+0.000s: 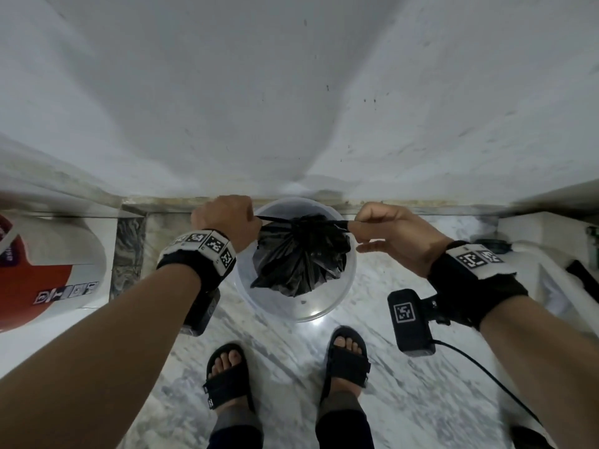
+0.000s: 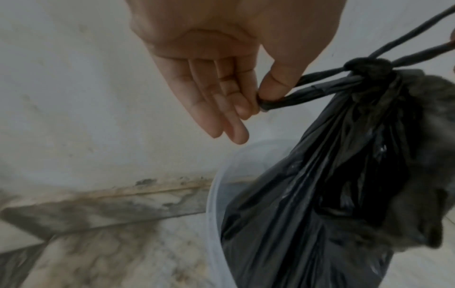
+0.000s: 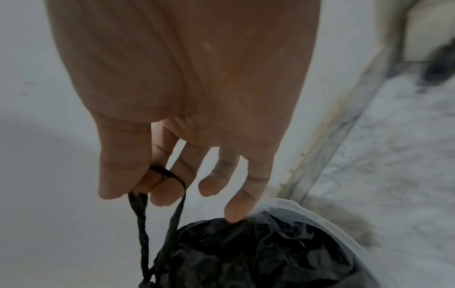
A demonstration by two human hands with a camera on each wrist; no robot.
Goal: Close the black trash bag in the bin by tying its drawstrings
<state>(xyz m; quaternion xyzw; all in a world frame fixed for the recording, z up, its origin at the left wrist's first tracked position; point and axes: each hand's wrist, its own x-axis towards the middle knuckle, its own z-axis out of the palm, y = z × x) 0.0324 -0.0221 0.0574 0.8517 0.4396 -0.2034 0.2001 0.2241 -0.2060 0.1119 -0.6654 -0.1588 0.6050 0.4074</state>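
Observation:
A black trash bag point(image 1: 299, 259) sits gathered inside a round translucent bin point(image 1: 256, 294) on the floor by the wall. Its neck is cinched under a knot point(image 1: 299, 223), also seen as the knot point(image 2: 368, 66) in the left wrist view. My left hand point(image 1: 227, 218) pinches the left drawstring loop point(image 2: 295, 99) between thumb and forefinger. My right hand point(image 1: 385, 231) pinches the right drawstring loop point(image 3: 172, 194) with thumb and first two fingers; the other fingers are spread. Both strings are stretched sideways from the knot. The bag point(image 3: 258, 257) fills the bin point(image 3: 327, 220).
A white wall point(image 1: 291, 92) stands right behind the bin. A white and red container point(image 1: 48, 270) is at the left. White furniture point(image 1: 551, 254) and dark items sit at the right. My sandalled feet point(image 1: 285, 367) stand on the marble floor just before the bin. A cable point(image 1: 486, 374) hangs from the right wrist.

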